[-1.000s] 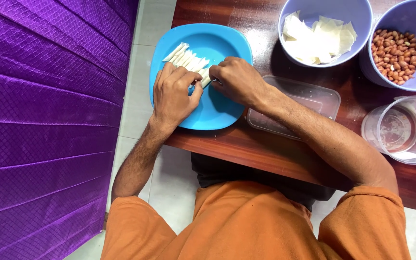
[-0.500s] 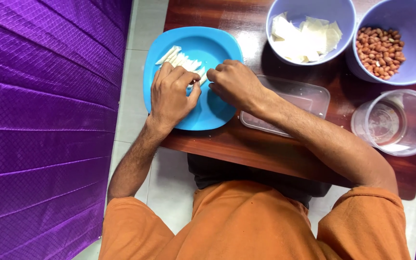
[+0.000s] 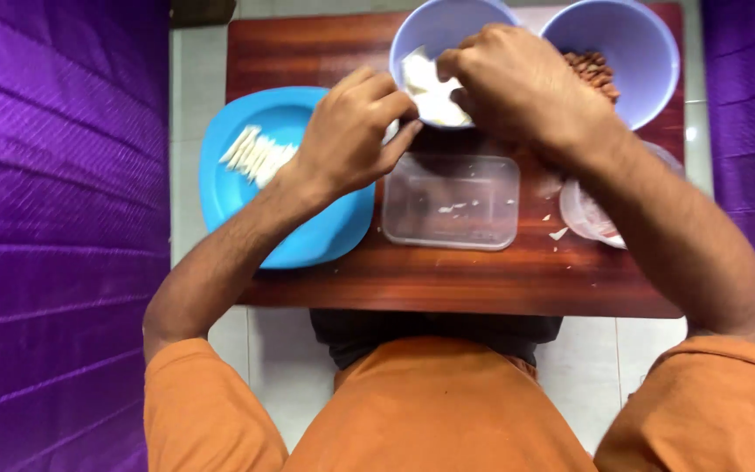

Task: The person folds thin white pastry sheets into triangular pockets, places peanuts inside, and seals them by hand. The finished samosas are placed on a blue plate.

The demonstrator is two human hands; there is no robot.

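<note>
Both hands over the lavender bowl (image 3: 421,31) at table's far edge; right hand (image 3: 517,83) fingers curled, pinching a white piece (image 3: 430,92) inside. Left hand (image 3: 351,131) half-curled beside it, grip unclear. White strips (image 3: 255,156) lie on blue plate (image 3: 220,192).

No labels, signs or screens show here. The only package-like thing is a clear plastic container (image 3: 452,201), rectangular with rounded corners and no lid, lying flat on the wooden table (image 3: 447,284) between the blue plate (image 3: 246,201) and a round clear tub (image 3: 592,214). A few small white scraps lie inside it. Neither hand touches it.
</note>
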